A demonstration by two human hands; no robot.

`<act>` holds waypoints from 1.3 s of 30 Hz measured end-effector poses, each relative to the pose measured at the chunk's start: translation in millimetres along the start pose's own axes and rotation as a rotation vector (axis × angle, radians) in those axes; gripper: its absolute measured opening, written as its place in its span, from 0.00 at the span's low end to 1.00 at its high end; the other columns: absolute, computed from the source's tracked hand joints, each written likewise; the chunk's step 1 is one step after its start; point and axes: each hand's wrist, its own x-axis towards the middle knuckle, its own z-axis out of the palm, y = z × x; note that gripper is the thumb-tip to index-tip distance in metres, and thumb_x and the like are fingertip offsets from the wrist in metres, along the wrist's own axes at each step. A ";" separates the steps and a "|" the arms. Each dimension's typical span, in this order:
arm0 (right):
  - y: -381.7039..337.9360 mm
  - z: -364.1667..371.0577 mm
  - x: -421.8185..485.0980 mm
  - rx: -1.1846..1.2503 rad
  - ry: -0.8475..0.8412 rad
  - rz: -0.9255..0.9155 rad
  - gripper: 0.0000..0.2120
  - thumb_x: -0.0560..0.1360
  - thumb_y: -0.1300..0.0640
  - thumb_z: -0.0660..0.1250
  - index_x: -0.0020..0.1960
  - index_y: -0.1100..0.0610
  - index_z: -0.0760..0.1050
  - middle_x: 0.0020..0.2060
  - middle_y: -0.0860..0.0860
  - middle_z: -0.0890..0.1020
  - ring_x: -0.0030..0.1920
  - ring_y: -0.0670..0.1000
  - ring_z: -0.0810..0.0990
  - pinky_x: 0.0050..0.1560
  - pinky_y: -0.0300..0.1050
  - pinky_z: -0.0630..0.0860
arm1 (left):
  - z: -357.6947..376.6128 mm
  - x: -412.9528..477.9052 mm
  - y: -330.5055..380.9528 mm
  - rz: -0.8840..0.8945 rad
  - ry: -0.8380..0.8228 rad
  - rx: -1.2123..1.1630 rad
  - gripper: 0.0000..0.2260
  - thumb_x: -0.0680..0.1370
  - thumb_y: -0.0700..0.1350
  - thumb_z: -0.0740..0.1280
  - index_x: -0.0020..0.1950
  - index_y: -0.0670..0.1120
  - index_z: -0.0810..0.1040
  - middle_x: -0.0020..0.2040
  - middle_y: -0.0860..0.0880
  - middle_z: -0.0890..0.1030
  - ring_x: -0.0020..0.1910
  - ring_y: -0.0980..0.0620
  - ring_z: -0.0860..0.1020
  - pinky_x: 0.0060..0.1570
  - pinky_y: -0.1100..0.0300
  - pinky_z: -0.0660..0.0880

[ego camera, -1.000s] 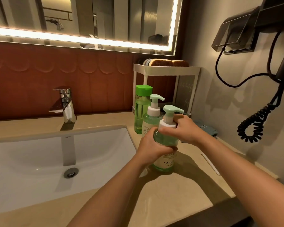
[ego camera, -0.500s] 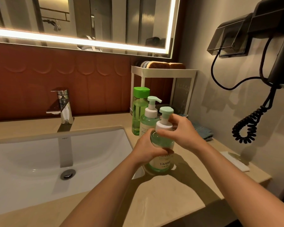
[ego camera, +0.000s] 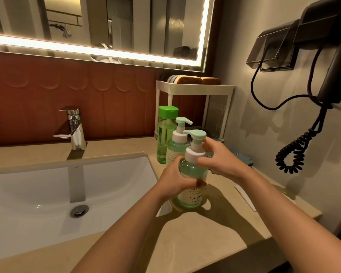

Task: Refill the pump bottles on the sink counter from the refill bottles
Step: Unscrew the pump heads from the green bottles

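Nearest, at the centre of the frame, the person's left hand (ego camera: pixel 173 180) is wrapped round the body of a clear green plastic pump bottle with a white collar and mint pump head (ego camera: pixel 195 196). It stands on the beige stone counter (ego camera: pixel 185 243), just right of the white sink basin (ego camera: pixel 47 194). The right hand (ego camera: pixel 219 160) curls its fingers round the white collar — I'd judge the pump is being unscrewed, though it is not yet off. Just behind stands a 2nd matching pump bottle (ego camera: pixel 177 148), untouched. Beyond that is a tall translucent green refill bottle with a bright green cap (ego camera: pixel 165 131), cap on. The job looks barely begun — nothing poured, 2 bottles left to fill.
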 end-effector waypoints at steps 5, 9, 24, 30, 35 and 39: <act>4.9 9.3 5.3 -0.457 0.252 0.111 0.27 0.65 0.39 0.73 0.59 0.49 0.72 0.51 0.47 0.75 0.51 0.47 0.75 0.49 0.44 0.74 | 1.4 1.4 -1.7 -0.017 0.017 0.004 0.33 0.62 0.47 0.78 0.63 0.52 0.68 0.59 0.51 0.76 0.61 0.51 0.74 0.63 0.45 0.72; 1.7 10.5 9.4 -0.655 0.259 0.141 0.17 0.66 0.38 0.67 0.44 0.50 0.74 0.41 0.48 0.80 0.43 0.50 0.78 0.42 0.49 0.78 | 2.4 1.4 -1.5 -0.022 0.019 0.000 0.36 0.59 0.50 0.78 0.65 0.52 0.68 0.59 0.52 0.77 0.61 0.51 0.74 0.62 0.45 0.72; -13.2 6.8 10.7 -0.696 0.107 0.224 0.23 0.68 0.34 0.63 0.53 0.49 0.66 0.50 0.50 0.74 0.51 0.53 0.76 0.49 0.52 0.77 | 2.4 -2.3 0.2 -0.024 0.016 0.020 0.41 0.55 0.56 0.78 0.66 0.54 0.67 0.60 0.53 0.77 0.61 0.52 0.74 0.62 0.45 0.73; -10.9 16.0 9.9 -0.789 0.247 0.212 0.24 0.66 0.32 0.67 0.43 0.52 0.71 0.35 0.46 0.74 0.39 0.48 0.75 0.37 0.42 0.74 | 4.1 -3.0 0.7 -0.046 0.032 0.015 0.36 0.59 0.52 0.78 0.64 0.54 0.68 0.59 0.53 0.77 0.61 0.51 0.74 0.62 0.44 0.73; -5.6 6.5 11.7 -0.639 0.210 0.153 0.18 0.66 0.40 0.69 0.46 0.53 0.74 0.38 0.49 0.79 0.41 0.49 0.78 0.40 0.48 0.79 | 3.6 -3.7 0.8 -0.039 0.035 -0.001 0.36 0.59 0.49 0.78 0.64 0.52 0.68 0.58 0.52 0.77 0.61 0.51 0.74 0.62 0.44 0.72; -5.7 0.1 13.2 -0.530 0.122 0.127 0.14 0.68 0.46 0.71 0.48 0.52 0.72 0.39 0.47 0.78 0.39 0.45 0.76 0.38 0.41 0.75 | 3.6 -3.7 0.4 -0.040 0.028 -0.006 0.35 0.61 0.47 0.78 0.65 0.51 0.68 0.59 0.51 0.77 0.61 0.50 0.74 0.63 0.44 0.72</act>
